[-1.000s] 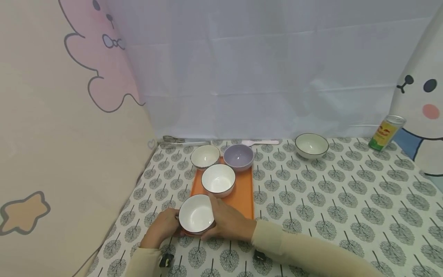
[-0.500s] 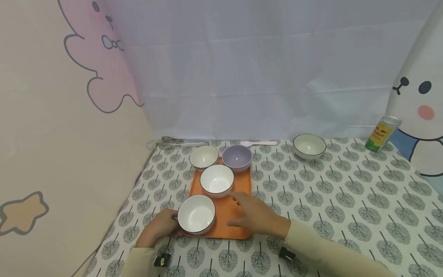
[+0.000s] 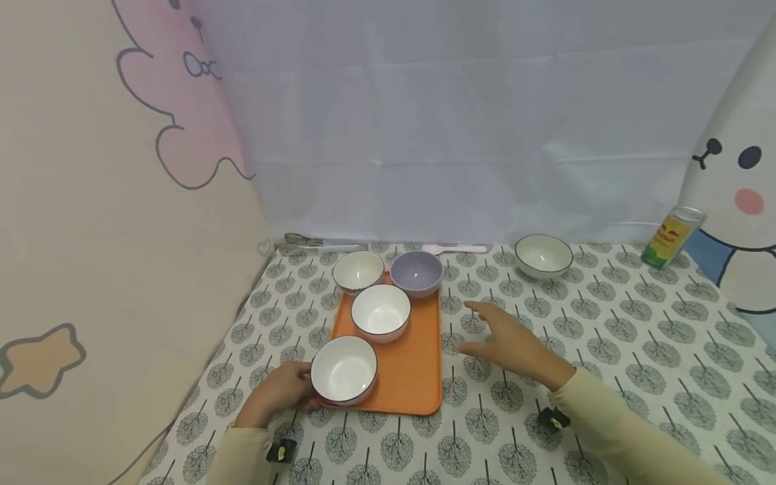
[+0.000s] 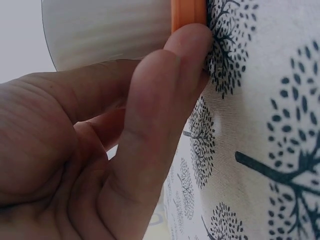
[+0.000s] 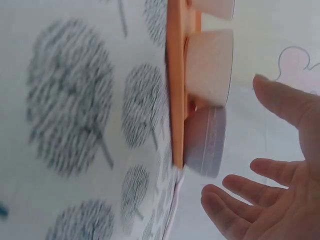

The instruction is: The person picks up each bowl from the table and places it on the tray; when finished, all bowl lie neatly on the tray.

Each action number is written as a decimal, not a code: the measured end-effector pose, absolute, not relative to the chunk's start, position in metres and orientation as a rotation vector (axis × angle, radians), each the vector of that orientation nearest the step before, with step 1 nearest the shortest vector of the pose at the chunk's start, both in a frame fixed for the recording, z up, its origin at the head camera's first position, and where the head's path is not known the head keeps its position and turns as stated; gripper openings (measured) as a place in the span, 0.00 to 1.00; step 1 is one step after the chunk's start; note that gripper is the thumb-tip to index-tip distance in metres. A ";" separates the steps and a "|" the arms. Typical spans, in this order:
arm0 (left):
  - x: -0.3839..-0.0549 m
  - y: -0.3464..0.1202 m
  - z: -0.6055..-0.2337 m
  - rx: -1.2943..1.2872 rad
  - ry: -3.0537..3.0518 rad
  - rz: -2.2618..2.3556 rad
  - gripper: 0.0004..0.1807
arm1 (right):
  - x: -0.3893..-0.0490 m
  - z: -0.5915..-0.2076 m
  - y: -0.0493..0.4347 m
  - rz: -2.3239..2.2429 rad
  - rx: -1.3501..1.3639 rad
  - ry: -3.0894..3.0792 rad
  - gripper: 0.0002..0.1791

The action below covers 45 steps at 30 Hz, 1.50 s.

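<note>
A white dark-rimmed bowl (image 3: 343, 370) sits on the front left of an orange tray (image 3: 418, 387) in the head view. My left hand (image 3: 285, 391) is at this bowl's left side, fingers against the bowl and the tray edge; the left wrist view shows fairly straight fingertips (image 4: 192, 42) by the tray's rim. My right hand (image 3: 509, 343) hovers right of the tray with fingers spread and nothing in it. Behind the front bowl, another white bowl (image 3: 380, 312), a cream bowl (image 3: 358, 271) and a purple bowl (image 3: 417, 273) stand on the tray, the cream one overlapping its edge.
A pale bowl (image 3: 543, 255) stands at the back right, with a tilted yellow-and-green can (image 3: 671, 237) farther right. A whisk (image 3: 302, 240) and a pink fork-like utensil (image 3: 455, 249) lie along the rear edge. Tree-patterned cloth (image 3: 606, 350) covers the table.
My right hand has let go of the front white bowl and moved right, away from the tray. The left hand stays beside the bowl, which rests in about the same place.
</note>
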<state>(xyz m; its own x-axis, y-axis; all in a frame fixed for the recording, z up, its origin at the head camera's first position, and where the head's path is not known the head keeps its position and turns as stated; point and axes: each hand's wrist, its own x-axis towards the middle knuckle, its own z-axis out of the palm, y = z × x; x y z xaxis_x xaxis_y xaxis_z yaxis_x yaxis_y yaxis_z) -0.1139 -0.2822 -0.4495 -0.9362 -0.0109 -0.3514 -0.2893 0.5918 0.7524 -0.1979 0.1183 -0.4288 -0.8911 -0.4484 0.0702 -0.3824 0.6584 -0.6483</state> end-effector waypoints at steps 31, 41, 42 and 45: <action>-0.112 -0.275 -0.447 -0.358 2.569 1.197 0.22 | -0.255 -0.444 0.210 -0.500 -0.550 3.122 0.61; -0.112 -0.276 -0.450 -0.329 2.551 1.231 0.21 | -0.265 -0.452 0.225 -0.577 -0.461 3.114 0.63; -0.112 -0.277 -0.450 -0.327 2.550 1.230 0.21 | -0.266 -0.453 0.225 -0.585 -0.451 3.107 0.63; -0.113 -0.277 -0.448 -0.318 2.554 1.231 0.21 | -0.270 -0.454 0.227 -0.609 -0.416 3.075 0.64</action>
